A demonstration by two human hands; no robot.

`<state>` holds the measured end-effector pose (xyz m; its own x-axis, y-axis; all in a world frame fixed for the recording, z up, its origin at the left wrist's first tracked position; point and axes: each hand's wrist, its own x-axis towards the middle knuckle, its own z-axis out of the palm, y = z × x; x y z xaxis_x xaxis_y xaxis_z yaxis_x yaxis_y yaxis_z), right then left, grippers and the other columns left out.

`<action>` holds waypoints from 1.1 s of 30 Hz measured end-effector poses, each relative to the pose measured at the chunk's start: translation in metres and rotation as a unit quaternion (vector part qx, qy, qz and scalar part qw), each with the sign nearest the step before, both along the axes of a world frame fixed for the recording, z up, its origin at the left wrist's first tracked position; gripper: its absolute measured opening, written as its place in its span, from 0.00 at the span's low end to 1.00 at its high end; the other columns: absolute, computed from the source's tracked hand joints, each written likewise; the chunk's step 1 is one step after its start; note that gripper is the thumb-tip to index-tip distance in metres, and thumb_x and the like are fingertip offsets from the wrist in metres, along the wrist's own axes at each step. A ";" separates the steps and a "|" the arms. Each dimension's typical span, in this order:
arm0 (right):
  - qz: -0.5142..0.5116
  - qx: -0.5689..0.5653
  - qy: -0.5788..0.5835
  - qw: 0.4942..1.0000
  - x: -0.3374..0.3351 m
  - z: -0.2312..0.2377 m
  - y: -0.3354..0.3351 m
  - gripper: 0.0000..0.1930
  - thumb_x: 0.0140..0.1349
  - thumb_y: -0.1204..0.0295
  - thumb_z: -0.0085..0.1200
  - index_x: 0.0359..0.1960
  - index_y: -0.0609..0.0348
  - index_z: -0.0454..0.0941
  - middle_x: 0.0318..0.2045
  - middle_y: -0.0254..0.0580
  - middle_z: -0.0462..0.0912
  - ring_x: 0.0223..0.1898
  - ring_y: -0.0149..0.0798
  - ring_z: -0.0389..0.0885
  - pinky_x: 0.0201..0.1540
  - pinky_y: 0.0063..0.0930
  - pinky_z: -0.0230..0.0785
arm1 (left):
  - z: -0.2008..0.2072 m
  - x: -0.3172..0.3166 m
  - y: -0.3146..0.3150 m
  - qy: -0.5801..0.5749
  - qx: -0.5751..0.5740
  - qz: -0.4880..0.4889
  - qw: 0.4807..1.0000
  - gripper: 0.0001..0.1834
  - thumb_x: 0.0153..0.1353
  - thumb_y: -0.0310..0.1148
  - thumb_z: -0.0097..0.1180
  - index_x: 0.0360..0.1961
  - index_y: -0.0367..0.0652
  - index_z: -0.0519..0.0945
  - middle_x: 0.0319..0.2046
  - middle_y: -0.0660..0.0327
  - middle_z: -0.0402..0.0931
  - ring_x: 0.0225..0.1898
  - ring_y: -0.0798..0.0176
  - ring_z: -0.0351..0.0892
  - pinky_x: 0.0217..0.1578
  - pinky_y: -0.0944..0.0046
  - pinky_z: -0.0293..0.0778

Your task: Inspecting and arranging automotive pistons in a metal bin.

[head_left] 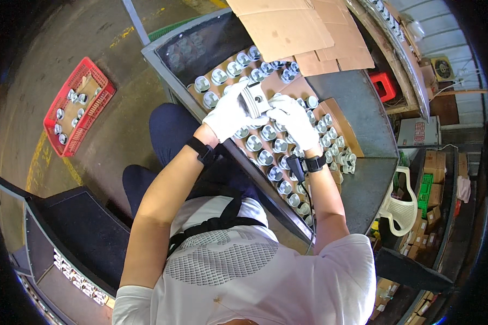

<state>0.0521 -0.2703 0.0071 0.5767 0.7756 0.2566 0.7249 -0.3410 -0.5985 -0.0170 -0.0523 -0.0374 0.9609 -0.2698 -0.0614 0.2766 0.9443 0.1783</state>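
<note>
My left hand (226, 116), in a white glove, is closed around a silver metal piston (249, 103). The piston is raised above the table, with grooves near one end and a dark round pin hole in its side. At its right edge is my right hand (295, 120), also gloved, with fingertips pinched together. Whether those fingers grip the piston's edge or some small part cannot be made out. Below both hands, many similar pistons (268, 132) stand in rows on brown cardboard (339, 122).
The pistons' cardboard lies on a dark metal table (341, 97) with a raised rim. Flattened cardboard sheets (287, 32) cover its far side. A red crate (98, 103) with several pistons sits on the floor at left. A white plastic chair (400, 208) stands at right, near shelves of boxes.
</note>
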 end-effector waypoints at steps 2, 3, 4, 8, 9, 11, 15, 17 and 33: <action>0.020 -0.021 -0.050 0.998 0.000 0.001 0.001 0.13 0.62 0.72 0.54 0.48 0.54 0.82 0.46 0.40 0.81 0.49 0.45 0.76 0.54 0.37 0.69 | -0.002 -0.002 0.000 -0.047 0.072 0.002 0.996 0.35 0.59 0.25 0.63 0.67 0.43 0.64 0.64 0.51 0.64 0.65 0.56 0.66 0.64 0.47 0.69; 0.020 -0.039 -0.068 0.997 0.003 0.003 0.003 0.13 0.62 0.73 0.53 0.48 0.54 0.82 0.46 0.41 0.81 0.48 0.46 0.77 0.53 0.37 0.69 | -0.003 -0.005 -0.003 -0.109 0.272 0.053 0.955 0.38 0.56 0.25 0.66 0.67 0.42 0.64 0.65 0.51 0.64 0.65 0.56 0.66 0.64 0.47 0.68; 0.019 -0.057 -0.085 0.995 0.004 0.005 0.005 0.13 0.62 0.73 0.52 0.48 0.54 0.82 0.46 0.41 0.81 0.48 0.46 0.77 0.52 0.37 0.69 | -0.003 -0.007 -0.004 -0.150 0.404 0.081 0.899 0.40 0.53 0.26 0.69 0.67 0.42 0.63 0.65 0.51 0.64 0.65 0.56 0.66 0.65 0.49 0.68; -0.100 -0.008 0.159 0.982 -0.004 0.017 0.022 0.14 0.64 0.71 0.53 0.50 0.58 0.82 0.41 0.41 0.83 0.42 0.40 0.79 0.46 0.32 0.70 | 0.004 -0.011 -0.005 -0.181 0.636 0.093 0.745 0.53 0.41 0.33 0.79 0.69 0.37 0.62 0.65 0.51 0.65 0.63 0.57 0.68 0.65 0.58 0.65; -0.135 0.026 0.256 0.957 -0.007 0.022 0.028 0.14 0.65 0.70 0.52 0.50 0.59 0.82 0.40 0.40 0.83 0.40 0.37 0.79 0.44 0.30 0.70 | 0.003 -0.011 -0.004 -0.187 0.636 0.089 0.743 0.53 0.41 0.33 0.79 0.68 0.37 0.62 0.64 0.51 0.65 0.63 0.57 0.68 0.65 0.58 0.66; -0.183 0.096 0.383 0.900 -0.009 0.024 0.032 0.15 0.68 0.67 0.52 0.50 0.60 0.82 0.38 0.37 0.84 0.38 0.31 0.79 0.41 0.26 0.69 | 0.003 -0.010 -0.002 -0.198 0.638 0.081 0.740 0.53 0.41 0.33 0.79 0.68 0.36 0.63 0.62 0.52 0.67 0.62 0.58 0.69 0.64 0.59 0.67; -0.223 0.167 0.454 0.847 0.003 0.014 0.021 0.16 0.70 0.62 0.51 0.47 0.61 0.83 0.36 0.32 0.84 0.35 0.24 0.78 0.35 0.20 0.69 | 0.016 -0.014 -0.005 -0.154 0.612 0.115 0.767 0.49 0.44 0.33 0.78 0.66 0.36 0.64 0.60 0.52 0.72 0.60 0.59 0.72 0.59 0.62 0.71; -0.250 0.126 0.435 0.856 0.005 0.017 0.014 0.14 0.68 0.64 0.53 0.47 0.60 0.82 0.36 0.36 0.83 0.35 0.29 0.79 0.36 0.23 0.70 | 0.025 -0.015 -0.005 -0.129 0.551 0.113 0.817 0.47 0.45 0.33 0.77 0.65 0.35 0.65 0.58 0.54 0.73 0.59 0.61 0.73 0.56 0.63 0.73; -0.170 0.092 0.371 0.909 0.000 -0.030 0.027 0.22 0.60 0.59 0.63 0.49 0.61 0.76 0.45 0.46 0.81 0.43 0.40 0.83 0.43 0.33 0.75 | 0.009 -0.003 -0.012 0.007 0.467 -0.014 0.884 0.23 0.65 0.33 0.56 0.60 0.37 0.71 0.49 0.54 0.78 0.48 0.60 0.81 0.47 0.64 0.78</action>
